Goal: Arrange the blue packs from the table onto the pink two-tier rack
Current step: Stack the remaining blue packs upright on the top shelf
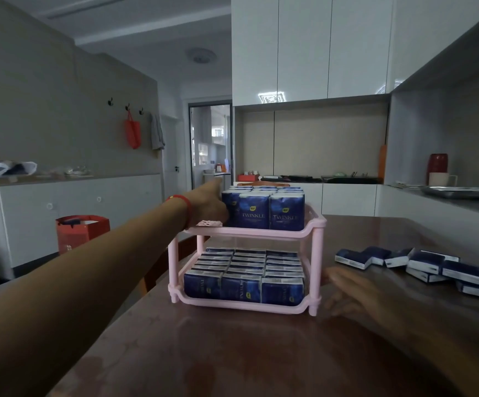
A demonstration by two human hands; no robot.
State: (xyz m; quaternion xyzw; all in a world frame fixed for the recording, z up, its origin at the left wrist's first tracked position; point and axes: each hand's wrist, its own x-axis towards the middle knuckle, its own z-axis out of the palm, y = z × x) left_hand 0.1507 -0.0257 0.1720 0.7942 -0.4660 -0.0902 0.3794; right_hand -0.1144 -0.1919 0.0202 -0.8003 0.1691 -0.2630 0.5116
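- Dark brown table (pixel 232 353): carries the rack and a loose group of packs at the right.
- Pink two-tier rack (pixel 317 253): stands upright near the table's far left edge; both tiers filled with upright blue "TWINKLE" packs (pixel 254 212) in rows.
- Loose blue packs (pixel 427 265): lie flat and overlapping on the table, well right of the rack.
- Left hand (pixel 208 203): arm outstretched, red wrist band (pixel 185 204); fingers straight, pressing the left side of the top-tier packs.
- Right hand (pixel 355 296): blurred, just beside the rack's lower right post, fingers spread and relaxed, holding nothing.
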